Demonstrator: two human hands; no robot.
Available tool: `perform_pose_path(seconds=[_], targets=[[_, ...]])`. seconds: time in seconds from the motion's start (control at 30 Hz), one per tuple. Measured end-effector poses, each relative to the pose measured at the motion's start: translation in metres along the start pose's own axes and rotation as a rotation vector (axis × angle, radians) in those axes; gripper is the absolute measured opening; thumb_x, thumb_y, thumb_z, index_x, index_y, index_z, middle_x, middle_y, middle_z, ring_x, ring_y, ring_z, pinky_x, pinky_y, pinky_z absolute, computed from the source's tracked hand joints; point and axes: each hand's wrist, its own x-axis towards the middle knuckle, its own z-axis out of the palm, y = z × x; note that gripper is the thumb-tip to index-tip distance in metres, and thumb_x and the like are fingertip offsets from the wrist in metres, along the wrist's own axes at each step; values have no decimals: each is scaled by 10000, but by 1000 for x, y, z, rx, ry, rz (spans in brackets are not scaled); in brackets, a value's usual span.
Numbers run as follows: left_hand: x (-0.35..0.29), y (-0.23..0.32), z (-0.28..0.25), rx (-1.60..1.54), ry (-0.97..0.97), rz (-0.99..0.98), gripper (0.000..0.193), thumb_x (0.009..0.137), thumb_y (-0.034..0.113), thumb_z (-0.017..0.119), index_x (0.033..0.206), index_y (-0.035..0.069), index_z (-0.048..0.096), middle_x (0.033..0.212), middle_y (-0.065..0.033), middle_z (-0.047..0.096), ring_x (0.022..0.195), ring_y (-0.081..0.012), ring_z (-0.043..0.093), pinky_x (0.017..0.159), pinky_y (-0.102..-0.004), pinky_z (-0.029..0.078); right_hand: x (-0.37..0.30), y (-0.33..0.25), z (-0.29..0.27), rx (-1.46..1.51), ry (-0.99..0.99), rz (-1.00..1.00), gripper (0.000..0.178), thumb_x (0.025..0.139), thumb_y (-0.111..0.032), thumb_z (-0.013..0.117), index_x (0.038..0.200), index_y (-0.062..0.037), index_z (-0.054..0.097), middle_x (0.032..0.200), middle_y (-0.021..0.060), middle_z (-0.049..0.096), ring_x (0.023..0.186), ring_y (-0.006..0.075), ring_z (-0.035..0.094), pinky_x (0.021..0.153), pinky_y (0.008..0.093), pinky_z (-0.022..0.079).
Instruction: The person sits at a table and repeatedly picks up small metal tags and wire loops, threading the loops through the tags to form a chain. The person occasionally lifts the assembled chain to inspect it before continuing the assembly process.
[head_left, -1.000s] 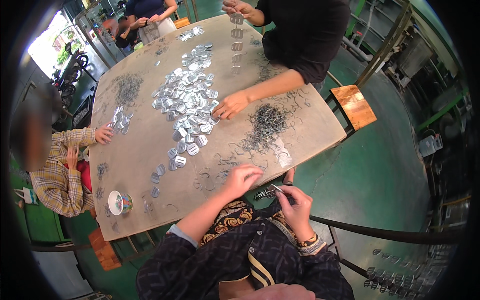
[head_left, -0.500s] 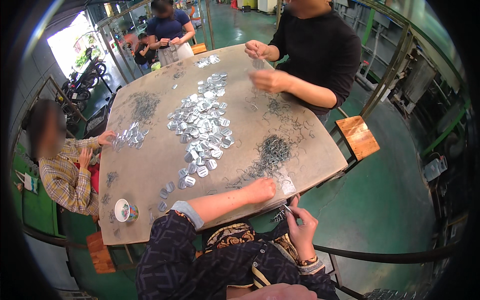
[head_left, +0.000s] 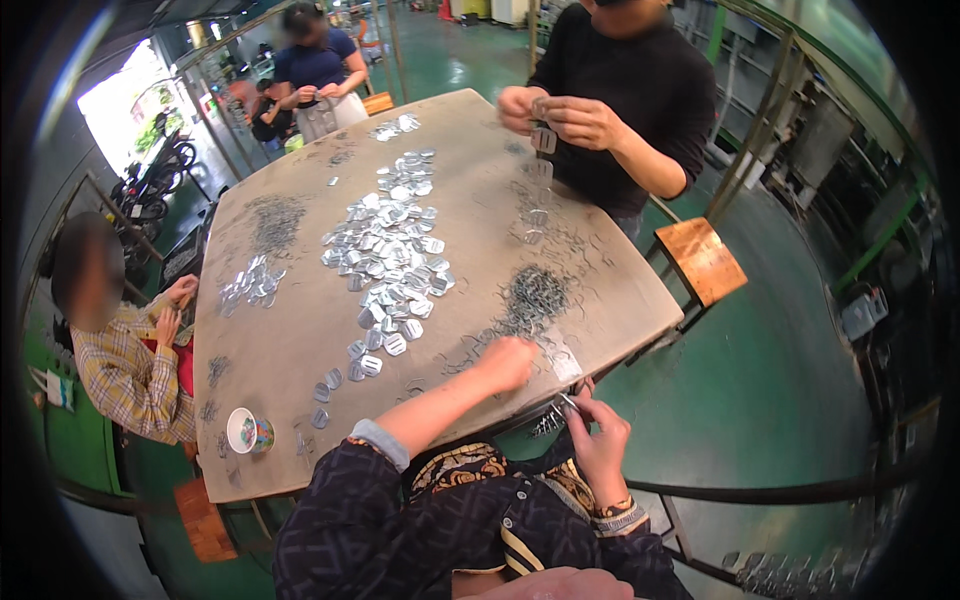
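My left hand (head_left: 508,363) rests low over the table's near side, at the edge of a dark pile of small bent wire hooks (head_left: 538,295). Its fingers are curled together, and whatever they may hold is hidden. Just beyond the near edge of the table, my right hand (head_left: 600,440) pinches a small shiny metal piece (head_left: 568,402) between thumb and fingers. Beside that piece hangs a cluster of small metal hooks (head_left: 546,421); how they join is too small to tell. A clear plastic strip (head_left: 561,356) lies near my left hand. Farther left spreads a heap of silvery slotted plates (head_left: 385,245).
A paper cup (head_left: 250,432) stands at the table's (head_left: 470,210) near left corner. Co-workers sit or stand at the left, far and right sides; the right one holds a hanging chain of slotted plates (head_left: 541,170). A wooden stool (head_left: 702,262) stands at right.
My left hand has shifted slightly toward the hook pile. The co-worker at right has raised the plate chain with both hands together. The left co-worker's hand has withdrawn from the small plate pile.
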Motion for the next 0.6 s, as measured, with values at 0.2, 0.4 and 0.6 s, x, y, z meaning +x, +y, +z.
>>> perform_pose_path(seconds=[0.2, 0.4, 0.6], targets=[[-30, 40, -54, -983, 43, -280, 114, 734, 29, 693, 798, 37, 600, 778, -32, 620, 721, -151, 592, 678, -311, 491, 0, 0, 3, 37, 52, 104, 145, 770, 25, 712, 909, -11, 696, 720, 95, 662, 595, 176, 629, 839, 290, 479], [-46, 82, -73, -900, 208, 14, 126, 735, 12, 695, 789, 41, 585, 939, -60, 607, 904, -172, 571, 808, -309, 453, -1, -2, 3, -5, 56, 70, 185, 767, 22, 719, 948, -12, 699, 746, 73, 667, 653, 107, 617, 632, 251, 489], [-47, 94, -63, -825, 360, 44, 135, 722, 25, 696, 767, 24, 569, 953, -104, 608, 932, -269, 581, 842, -358, 452, -2, -10, 4, 55, 98, 145, 167, 764, 23, 714, 925, -15, 692, 725, 82, 672, 617, 165, 644, 885, 310, 468]])
